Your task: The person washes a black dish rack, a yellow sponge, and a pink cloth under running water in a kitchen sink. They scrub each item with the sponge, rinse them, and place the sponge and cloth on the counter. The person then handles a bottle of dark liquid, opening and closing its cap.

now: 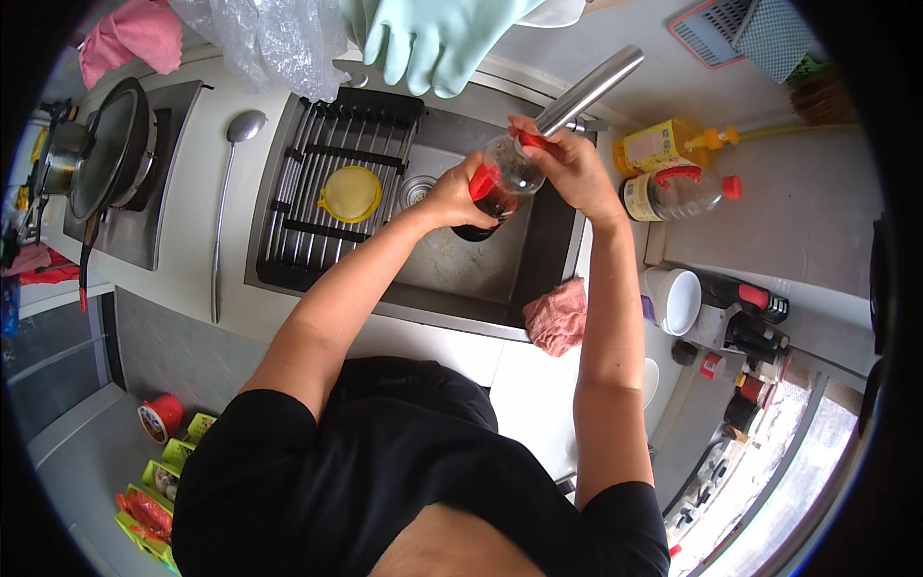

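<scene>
Over the sink basin (pixel 461 270) I hold a clear plastic bottle (pixel 513 169) part filled with dark liquid. My left hand (pixel 461 191) wraps around its side, by a red label. At the bottle's top, the fingers of my right hand (pixel 570 166) grip its red cap (pixel 532 139); whether the cap is loose or screwed on cannot be told. Just beyond the right hand slants the metal faucet (pixel 591 90). A roll-up drying rack (pixel 339 130) covers the left part of the sink, with a round yellow-rimmed strainer (pixel 351 193) on it.
Mint rubber gloves (pixel 425 43) and a plastic bag (pixel 267 43) hang above the sink. Detergent (pixel 652 146) and a red-capped bottle (pixel 678 195) stand right. A pink cloth (pixel 559 317) drapes the sink edge. A long ladle (pixel 231 166) and a pan (pixel 112 159) are left.
</scene>
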